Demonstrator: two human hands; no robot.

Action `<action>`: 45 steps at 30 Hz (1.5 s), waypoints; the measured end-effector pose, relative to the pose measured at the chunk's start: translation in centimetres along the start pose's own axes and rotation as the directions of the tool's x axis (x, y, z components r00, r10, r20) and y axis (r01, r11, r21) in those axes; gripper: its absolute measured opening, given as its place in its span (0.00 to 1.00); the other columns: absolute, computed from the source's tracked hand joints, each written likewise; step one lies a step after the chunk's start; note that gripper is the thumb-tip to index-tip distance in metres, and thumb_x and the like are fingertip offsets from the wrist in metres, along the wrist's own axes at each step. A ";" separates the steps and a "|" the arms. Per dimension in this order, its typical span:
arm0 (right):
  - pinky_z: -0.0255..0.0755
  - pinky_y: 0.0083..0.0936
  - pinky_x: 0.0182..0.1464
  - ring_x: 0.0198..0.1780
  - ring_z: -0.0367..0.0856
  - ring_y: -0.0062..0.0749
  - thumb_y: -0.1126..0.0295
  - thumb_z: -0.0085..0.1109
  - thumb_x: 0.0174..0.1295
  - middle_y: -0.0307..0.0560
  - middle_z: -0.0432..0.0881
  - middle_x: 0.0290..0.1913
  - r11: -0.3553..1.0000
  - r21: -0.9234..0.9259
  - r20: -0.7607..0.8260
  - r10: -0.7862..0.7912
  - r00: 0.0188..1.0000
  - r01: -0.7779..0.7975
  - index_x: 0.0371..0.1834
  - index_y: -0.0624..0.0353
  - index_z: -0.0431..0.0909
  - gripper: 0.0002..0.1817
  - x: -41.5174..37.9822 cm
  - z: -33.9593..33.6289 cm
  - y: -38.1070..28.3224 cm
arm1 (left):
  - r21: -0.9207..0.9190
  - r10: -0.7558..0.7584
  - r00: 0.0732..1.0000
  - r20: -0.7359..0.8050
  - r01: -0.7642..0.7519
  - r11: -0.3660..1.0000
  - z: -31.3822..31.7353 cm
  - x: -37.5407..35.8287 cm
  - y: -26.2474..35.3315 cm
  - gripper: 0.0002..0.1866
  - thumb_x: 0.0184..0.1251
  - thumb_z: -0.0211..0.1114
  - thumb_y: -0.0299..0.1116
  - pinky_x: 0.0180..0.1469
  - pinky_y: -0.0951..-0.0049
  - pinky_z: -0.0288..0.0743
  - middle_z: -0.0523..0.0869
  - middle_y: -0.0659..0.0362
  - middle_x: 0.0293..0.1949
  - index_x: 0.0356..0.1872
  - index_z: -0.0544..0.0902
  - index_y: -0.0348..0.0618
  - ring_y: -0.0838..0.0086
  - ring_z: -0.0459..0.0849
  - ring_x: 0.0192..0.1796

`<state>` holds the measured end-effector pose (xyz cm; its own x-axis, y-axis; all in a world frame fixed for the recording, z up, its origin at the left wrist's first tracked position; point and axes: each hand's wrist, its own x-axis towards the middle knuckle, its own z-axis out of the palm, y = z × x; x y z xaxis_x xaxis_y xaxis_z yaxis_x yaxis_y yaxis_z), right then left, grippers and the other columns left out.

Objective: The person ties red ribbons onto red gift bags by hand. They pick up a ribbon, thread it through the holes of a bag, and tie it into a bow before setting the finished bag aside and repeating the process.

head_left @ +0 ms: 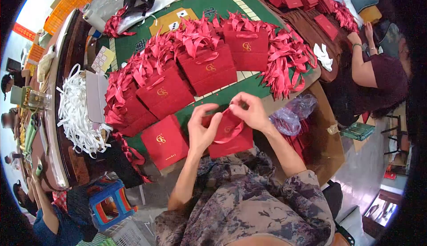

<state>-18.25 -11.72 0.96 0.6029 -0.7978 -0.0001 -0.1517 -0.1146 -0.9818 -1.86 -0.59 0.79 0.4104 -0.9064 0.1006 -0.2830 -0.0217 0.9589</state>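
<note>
A small red paper gift bag (pixel 231 147) with a gold logo lies right in front of me, close to my lap. Its loose red ribbon handle (pixel 229 137) droops across the front. At the bag's top edge my right hand (pixel 254 112) pinches the ribbon between thumb and fingers. My left hand (pixel 202 128) is beside the bag's left side, fingers curved and thumb apart. Left of it lies another flat red bag (pixel 163 142) with the same logo. Behind stand rows of finished-looking red bags (pixel 209 70) topped with bunched ribbons.
Loose red ribbons (pixel 284 63) hang at the green table's right edge. White ribbons (pixel 80 112) fill a box at left. A cardboard box (pixel 327 130) holds plastic wrap (pixel 289 117). A co-worker (pixel 369 74) sits right; another person (pixel 53 215) is lower left, near a blue stool (pixel 109 203).
</note>
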 end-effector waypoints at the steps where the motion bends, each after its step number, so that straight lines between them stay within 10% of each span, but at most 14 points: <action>1: 0.67 0.13 0.37 0.34 0.73 0.11 0.72 0.63 0.67 0.29 0.77 0.32 0.996 0.089 -0.045 0.033 0.998 -0.029 0.36 0.60 0.78 0.05 0.2 -0.4 0.2 | -0.103 -0.062 0.998 -0.006 0.061 0.993 -0.4 -0.3 0.5 0.16 0.71 0.64 0.27 0.59 0.69 0.74 0.83 0.55 0.55 0.58 0.78 0.36 0.70 0.82 0.56; 4: 0.71 0.15 0.38 0.35 0.75 0.11 0.72 0.63 0.69 0.31 0.81 0.33 0.978 0.202 -0.071 0.070 0.995 -0.054 0.38 0.62 0.79 0.05 0.6 -1.5 2.2 | -0.385 -0.204 0.952 0.229 0.281 0.879 -2.3 -1.6 -1.3 0.31 0.74 0.63 0.34 0.72 0.66 0.63 0.71 0.51 0.70 0.73 0.63 0.34 0.67 0.69 0.72; 6: 0.71 0.15 0.37 0.34 0.75 0.11 0.72 0.63 0.69 0.31 0.81 0.33 0.954 0.297 -0.169 0.095 0.981 -0.042 0.38 0.62 0.79 0.05 0.7 -0.7 3.0 | 0.051 -0.262 0.913 0.313 0.259 0.965 -3.1 -3.2 -0.3 0.38 0.67 0.71 0.34 0.73 0.64 0.63 0.72 0.52 0.70 0.74 0.62 0.35 0.67 0.70 0.71; 7: 0.71 0.14 0.41 0.37 0.75 0.12 0.73 0.61 0.70 0.30 0.80 0.34 0.967 0.243 -0.139 0.110 0.984 -0.074 0.39 0.61 0.79 0.03 0.6 -0.8 3.4 | -0.226 -0.129 0.926 0.356 0.219 0.949 -2.4 -3.0 -0.8 0.43 0.56 0.79 0.29 0.69 0.67 0.69 0.76 0.51 0.65 0.72 0.65 0.34 0.69 0.75 0.66; 12: 0.70 0.14 0.39 0.35 0.74 0.11 0.73 0.62 0.69 0.30 0.79 0.34 0.948 0.317 -0.287 0.128 0.949 -0.032 0.39 0.61 0.79 0.03 1.7 -0.6 4.9 | -0.271 -0.157 0.895 0.418 0.288 0.919 -2.7 -5.0 0.0 0.40 0.55 0.77 0.25 0.66 0.66 0.72 0.80 0.52 0.60 0.70 0.68 0.35 0.70 0.78 0.61; 22: 0.74 0.21 0.40 0.35 0.79 0.17 0.69 0.67 0.66 0.38 0.85 0.34 0.997 -0.030 -0.339 0.063 0.939 -0.078 0.42 0.62 0.81 0.08 0.5 -1.7 0.9 | 0.056 -0.155 0.927 0.341 0.145 0.988 -5.8 -5.5 1.8 0.33 0.56 0.76 0.26 0.61 0.68 0.75 0.85 0.51 0.55 0.63 0.73 0.32 0.70 0.83 0.57; 27: 0.74 0.24 0.39 0.35 0.80 0.23 0.70 0.66 0.66 0.42 0.84 0.35 0.969 -0.247 -0.525 -0.123 0.842 -0.012 0.43 0.62 0.81 0.09 -3.0 -4.1 3.6 | 0.063 -0.383 0.918 0.107 0.378 0.924 -6.6 -4.5 4.3 0.29 0.63 0.68 0.23 0.66 0.66 0.71 0.79 0.46 0.62 0.66 0.70 0.31 0.64 0.78 0.64; 33: 0.75 0.30 0.39 0.35 0.80 0.35 0.70 0.65 0.65 0.48 0.79 0.37 0.814 -0.577 -0.601 -0.362 0.712 -0.073 0.42 0.62 0.77 0.10 -4.7 -7.9 5.8 | 0.651 0.172 0.985 0.020 -0.143 0.745 -3.0 -4.6 5.3 0.19 0.57 0.62 0.20 0.55 0.56 0.73 0.79 0.44 0.46 0.51 0.75 0.35 0.46 0.78 0.51; 39: 0.76 0.33 0.41 0.36 0.82 0.41 0.71 0.64 0.64 0.50 0.82 0.36 0.829 -0.545 -0.577 -0.264 0.773 -0.123 0.42 0.63 0.78 0.09 -4.4 -8.3 6.3 | 0.462 0.147 0.912 0.382 -0.327 0.825 1.5 -6.5 4.5 0.34 0.39 0.65 0.17 0.66 0.50 0.64 0.75 0.43 0.56 0.57 0.73 0.37 0.46 0.71 0.61; 45: 0.75 0.33 0.41 0.37 0.82 0.41 0.74 0.64 0.63 0.49 0.82 0.34 0.758 -0.649 -0.505 -0.359 0.785 -0.071 0.39 0.62 0.80 0.05 -5.0 -7.3 4.9 | 0.637 0.129 0.925 0.357 -0.343 0.691 4.3 -7.6 0.9 0.42 0.45 0.73 0.26 0.70 0.47 0.61 0.68 0.44 0.66 0.69 0.69 0.40 0.43 0.64 0.69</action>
<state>-27.71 -12.55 -2.43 0.1317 -0.8839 0.4487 -0.6656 -0.4143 -0.6208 -8.94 4.44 -0.26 0.0334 -0.9919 0.1222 -0.8882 0.0266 0.4586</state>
